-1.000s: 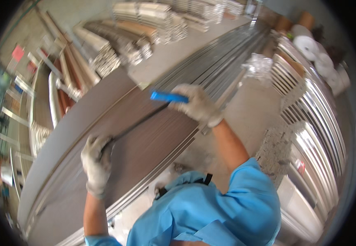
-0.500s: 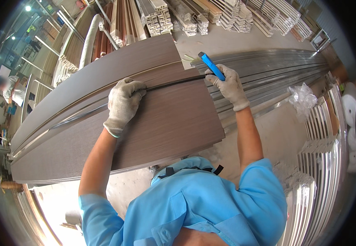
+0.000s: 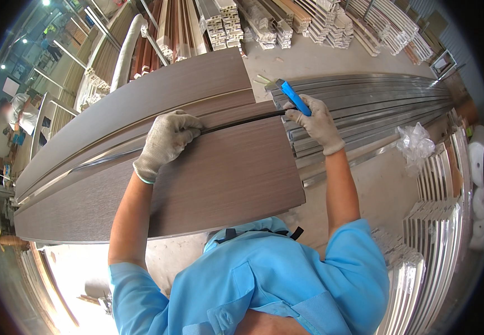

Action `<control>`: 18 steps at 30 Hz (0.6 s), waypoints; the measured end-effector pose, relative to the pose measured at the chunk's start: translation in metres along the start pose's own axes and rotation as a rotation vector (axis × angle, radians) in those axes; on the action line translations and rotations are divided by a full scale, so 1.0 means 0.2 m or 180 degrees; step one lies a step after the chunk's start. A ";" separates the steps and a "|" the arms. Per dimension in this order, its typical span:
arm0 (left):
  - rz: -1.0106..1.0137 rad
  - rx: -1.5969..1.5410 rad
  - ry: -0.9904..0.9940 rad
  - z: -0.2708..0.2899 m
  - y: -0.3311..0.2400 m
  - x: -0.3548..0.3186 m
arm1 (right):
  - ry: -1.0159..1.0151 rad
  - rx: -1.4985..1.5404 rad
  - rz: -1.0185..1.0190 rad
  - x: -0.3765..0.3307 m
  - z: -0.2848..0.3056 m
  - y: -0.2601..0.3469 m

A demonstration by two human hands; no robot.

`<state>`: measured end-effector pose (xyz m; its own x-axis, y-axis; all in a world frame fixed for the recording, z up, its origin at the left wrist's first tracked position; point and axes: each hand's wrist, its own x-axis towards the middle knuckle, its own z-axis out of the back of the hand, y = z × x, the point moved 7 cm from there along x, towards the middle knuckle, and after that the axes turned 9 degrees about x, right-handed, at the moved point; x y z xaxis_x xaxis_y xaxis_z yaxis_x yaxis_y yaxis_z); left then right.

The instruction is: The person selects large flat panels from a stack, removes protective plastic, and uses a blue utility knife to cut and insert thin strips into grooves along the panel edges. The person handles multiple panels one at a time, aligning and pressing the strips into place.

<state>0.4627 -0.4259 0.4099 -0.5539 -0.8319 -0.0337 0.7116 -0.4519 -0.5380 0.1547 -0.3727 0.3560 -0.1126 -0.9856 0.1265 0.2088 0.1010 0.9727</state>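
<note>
While we lean over in our blue shirt point(image 3: 264, 279), the long brown wood-grain panel point(image 3: 225, 178) lies just ahead of us. Our gloved left hand point(image 3: 166, 142) presses down on it, fingers curled onto a thin black strip point(image 3: 242, 120) running along the seam. Our gloved right hand point(image 3: 315, 121) is closed around a blue-handled knife point(image 3: 294, 96) at the strip's end. Just beyond, grey metal profiles point(image 3: 376, 103) lie stacked; farther off, bundled mouldings point(image 3: 225, 22) cover the floor.
</note>
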 end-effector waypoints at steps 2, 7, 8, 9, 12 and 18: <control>-0.0121 0.0215 -0.0086 0.02 -0.04 0.00 | 0.0067 0.0027 0.0085 0.00 0.00 0.00; -0.0709 0.1287 -0.0450 -0.03 -0.24 0.00 | 0.0219 0.0076 0.0020 -0.01 0.02 -0.02; -0.0761 0.1226 -0.0486 -0.06 -0.28 0.01 | 0.0234 0.0036 -0.0027 -0.01 0.02 -0.03; -0.0868 0.1152 -0.0568 -0.09 -0.32 0.02 | 0.0276 0.0050 -0.0057 -0.01 0.02 -0.03; -0.0751 0.1390 -0.0654 -0.16 -0.37 0.05 | 0.0258 -0.0112 -0.0103 0.00 0.03 -0.04; -0.0692 0.1580 -0.0774 -0.20 -0.40 0.04 | 0.0419 0.0274 -0.0406 0.00 0.02 -0.06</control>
<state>0.3835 -0.3842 0.4198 -0.6363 -0.7269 0.2585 0.7425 -0.6679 -0.0506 0.1476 -0.3728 0.3444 -0.0037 -0.9998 -0.0199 0.1166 -0.0202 0.9930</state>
